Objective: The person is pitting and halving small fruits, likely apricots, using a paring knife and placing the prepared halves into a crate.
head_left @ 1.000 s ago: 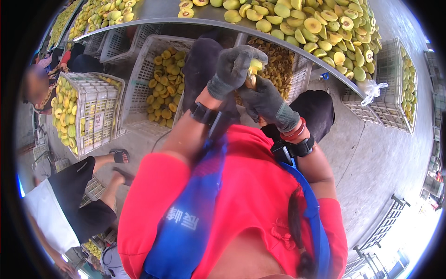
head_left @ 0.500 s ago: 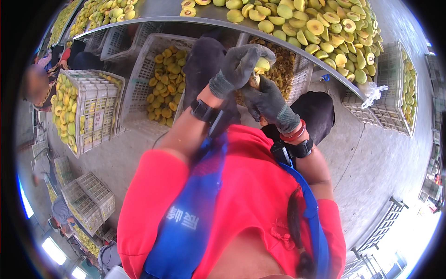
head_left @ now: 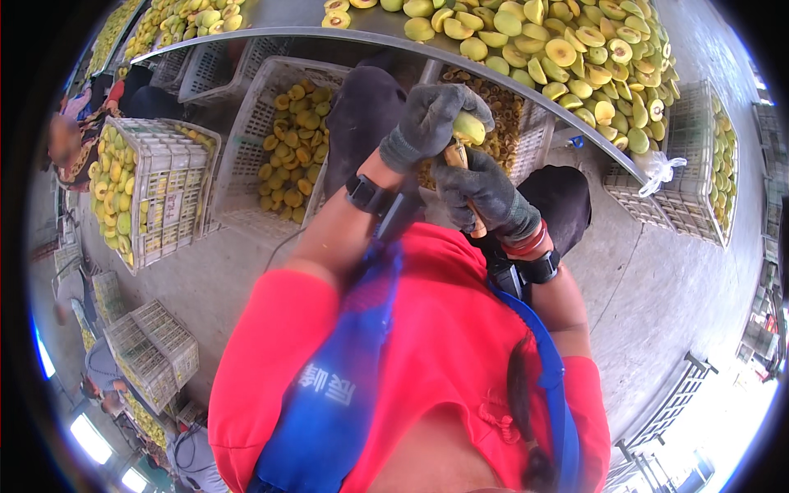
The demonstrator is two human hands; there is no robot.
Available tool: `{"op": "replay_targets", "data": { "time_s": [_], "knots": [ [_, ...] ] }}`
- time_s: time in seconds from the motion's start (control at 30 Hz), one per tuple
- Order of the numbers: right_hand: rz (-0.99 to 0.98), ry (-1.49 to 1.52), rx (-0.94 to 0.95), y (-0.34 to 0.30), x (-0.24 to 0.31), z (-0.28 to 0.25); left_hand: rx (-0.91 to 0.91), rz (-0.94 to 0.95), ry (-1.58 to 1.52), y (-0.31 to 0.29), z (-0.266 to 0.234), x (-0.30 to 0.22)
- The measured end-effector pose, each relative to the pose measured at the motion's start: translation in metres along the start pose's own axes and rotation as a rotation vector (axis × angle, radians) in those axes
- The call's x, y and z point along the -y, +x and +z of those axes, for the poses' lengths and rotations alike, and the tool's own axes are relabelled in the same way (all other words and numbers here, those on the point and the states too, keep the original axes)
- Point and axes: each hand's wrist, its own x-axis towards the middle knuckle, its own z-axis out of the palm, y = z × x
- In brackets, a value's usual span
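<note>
My left hand [head_left: 429,119], in a grey work glove, is closed on a yellow-green peach half [head_left: 469,129]. Just below it my right hand [head_left: 486,195], gloved likewise, grips the wooden handle [head_left: 477,222] of a small tool, which shows above and below the fist. The tool's upper end meets the underside of the peach; its working tip is hidden. Both hands are above my knees, over a crate [head_left: 538,135] of brown pits and scraps. Beyond them, many cut peaches [head_left: 567,62] are heaped on a metal table [head_left: 362,37].
A crate of peach halves [head_left: 238,164] stands left of my knees, with another full crate [head_left: 168,193] farther left. At the right is a crate [head_left: 699,164] with a clear plastic bag [head_left: 660,172] near it. Another person [head_left: 70,140] sits at the far left.
My right hand has shifted slightly down and turned, so more of the wooden handle shows. The peach half is now more visible in my left hand.
</note>
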Motion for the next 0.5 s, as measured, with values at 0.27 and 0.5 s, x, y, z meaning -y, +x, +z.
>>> {"op": "replay_targets", "data": {
  "time_s": [0.27, 0.5],
  "knots": [
    [-0.293, -0.167, -0.280, 0.027, -0.013, 0.018, -0.186, -0.141, -0.167, -0.003, -0.001, -0.001],
    [-0.309, -0.688, -0.413, 0.029, -0.005, 0.012, -0.349, -0.084, -0.012, 0.004, -0.010, -0.003]
  ]
}}
